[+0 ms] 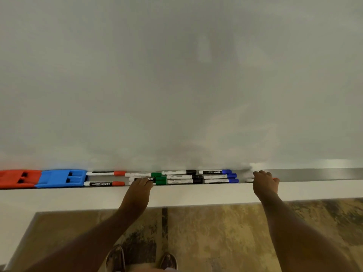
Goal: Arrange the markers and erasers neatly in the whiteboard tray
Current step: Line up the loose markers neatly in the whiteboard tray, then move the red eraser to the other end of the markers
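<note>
The metal whiteboard tray (314,174) runs across the view. At its left lie a red eraser (17,178) and a blue eraser (60,178), end to end. To their right, markers lie grouped by cap: two red markers (106,173), green markers (143,174), three black markers (179,176) and three blue markers (216,176). My left hand (140,188) rests its fingertips on the front green marker (160,181). My right hand (265,184) covers a white marker with a red cap (249,180) lying apart at the right; its fingers curl over it.
The whiteboard (176,85) fills the upper view. A white ledge (196,195) runs below the tray. The tray's right stretch holds nothing visible. Patterned floor (216,232) and my shoes (115,259) show at the bottom.
</note>
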Tool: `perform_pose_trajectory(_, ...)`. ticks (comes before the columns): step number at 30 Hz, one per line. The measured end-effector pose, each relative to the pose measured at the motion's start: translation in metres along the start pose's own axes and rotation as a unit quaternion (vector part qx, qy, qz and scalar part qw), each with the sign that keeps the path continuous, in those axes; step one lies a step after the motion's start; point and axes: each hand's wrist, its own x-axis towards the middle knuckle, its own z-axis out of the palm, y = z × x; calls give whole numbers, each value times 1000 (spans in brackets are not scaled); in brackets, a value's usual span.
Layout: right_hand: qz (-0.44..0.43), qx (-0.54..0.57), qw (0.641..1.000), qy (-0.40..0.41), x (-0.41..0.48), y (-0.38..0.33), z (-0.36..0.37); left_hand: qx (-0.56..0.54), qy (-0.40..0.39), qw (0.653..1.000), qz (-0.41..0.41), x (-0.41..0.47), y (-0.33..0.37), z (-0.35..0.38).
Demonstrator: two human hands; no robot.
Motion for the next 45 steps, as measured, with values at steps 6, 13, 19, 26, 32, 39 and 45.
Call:
perform_pose_trajectory(6, -27, -12, 1000, -10, 2, 2, 9, 3, 1, 1000, -13, -2, 1, -3)
perform_pose_trajectory(13, -45, -22, 999, -7, 1, 3, 3, -10, 15, 1000, -15, -4, 5, -3)
perform_pose_trajectory(19, -62, -24, 998, 18, -4, 9, 0, -7, 23, 1000, -13, -8, 6, -7)
perform_pose_trajectory(26, -197, 62, 958, 200, -30, -28, -9, -17, 17, 999, -24, -14, -8, -10)
perform_pose_trajectory(32, -326, 125, 892, 288, -66, -113, -23, -9, -10, 999, -31, -17, -33, -20)
perform_pose_trajectory(39, -459, 128, 830, 289, -97, -221, -50, -21, -5, 998, -62, -33, -75, -32)
perform_pose_trajectory(45, -533, 160, 789, 260, -127, -309, -65, -6, -13, 996, -87, -49, -114, -45)
